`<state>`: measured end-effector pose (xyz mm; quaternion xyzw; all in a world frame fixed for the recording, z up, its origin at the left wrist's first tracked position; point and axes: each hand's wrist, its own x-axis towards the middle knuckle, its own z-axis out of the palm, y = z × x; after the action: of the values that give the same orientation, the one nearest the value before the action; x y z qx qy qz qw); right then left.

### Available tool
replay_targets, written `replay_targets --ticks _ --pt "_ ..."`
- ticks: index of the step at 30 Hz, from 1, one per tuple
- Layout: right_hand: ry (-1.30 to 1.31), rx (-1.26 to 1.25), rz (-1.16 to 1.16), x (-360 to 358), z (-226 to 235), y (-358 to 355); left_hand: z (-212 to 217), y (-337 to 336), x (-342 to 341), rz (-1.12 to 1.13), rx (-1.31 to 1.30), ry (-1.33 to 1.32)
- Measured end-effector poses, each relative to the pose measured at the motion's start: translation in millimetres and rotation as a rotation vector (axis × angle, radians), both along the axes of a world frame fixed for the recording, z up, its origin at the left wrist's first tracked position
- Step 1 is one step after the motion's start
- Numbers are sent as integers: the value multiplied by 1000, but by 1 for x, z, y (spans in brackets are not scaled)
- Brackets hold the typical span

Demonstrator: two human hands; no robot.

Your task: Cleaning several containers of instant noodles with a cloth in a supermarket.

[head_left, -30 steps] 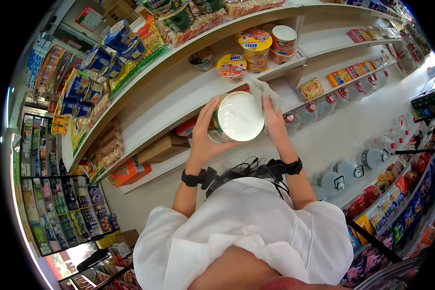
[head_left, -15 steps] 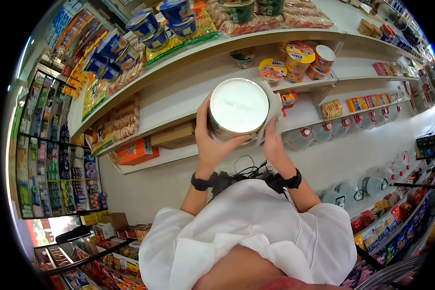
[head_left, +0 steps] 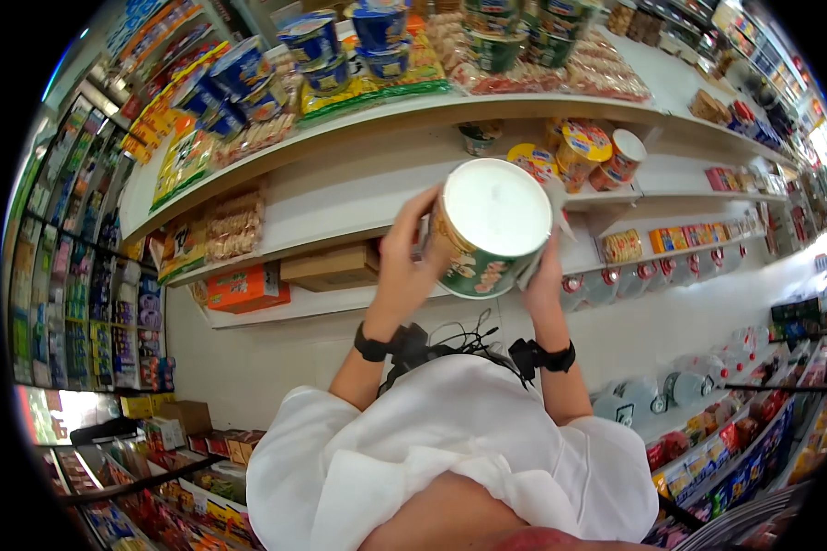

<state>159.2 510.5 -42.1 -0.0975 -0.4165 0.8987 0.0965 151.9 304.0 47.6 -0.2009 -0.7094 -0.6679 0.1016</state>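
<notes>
Both hands hold a large round instant-noodle tub [head_left: 489, 230] up in front of the store shelves, its plain white lid turned toward the camera and its green and orange printed wall showing below the lid. The left hand [head_left: 402, 266] presses against the tub's left side, its fingers [head_left: 412, 213] curled up along the wall near the lid's rim. The right hand [head_left: 544, 268] clasps the tub's right lower side, fingers closed against it and partly hidden behind the tub. Each wrist wears a black band. The tub is raised off any shelf, level with the middle shelf [head_left: 340, 207], which stands bare along most of its front edge. Just behind and to the right of the tub, small yellow-lidded cups [head_left: 583, 147] sit toward the right end of that shelf. On the lower shelf to the left lie a brown cardboard box [head_left: 331, 266] and an orange box [head_left: 246, 286]. Blue noodle bowls [head_left: 312, 41] line the top shelf.
</notes>
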Motion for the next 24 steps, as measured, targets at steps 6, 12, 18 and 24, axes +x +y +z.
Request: replay_targets --ticks 6,12,18,24 --pt "164 701 -48 17 52 -8 12 16 16 65 -123 142" --pt "-77 384 35 29 57 -4 20 -5 13 -240 15 -31" --pt "63 579 62 30 37 3 -14 -14 -10 -178 133 -192" --pt "227 669 36 34 67 -26 5 -1 16 -10 -91 36"
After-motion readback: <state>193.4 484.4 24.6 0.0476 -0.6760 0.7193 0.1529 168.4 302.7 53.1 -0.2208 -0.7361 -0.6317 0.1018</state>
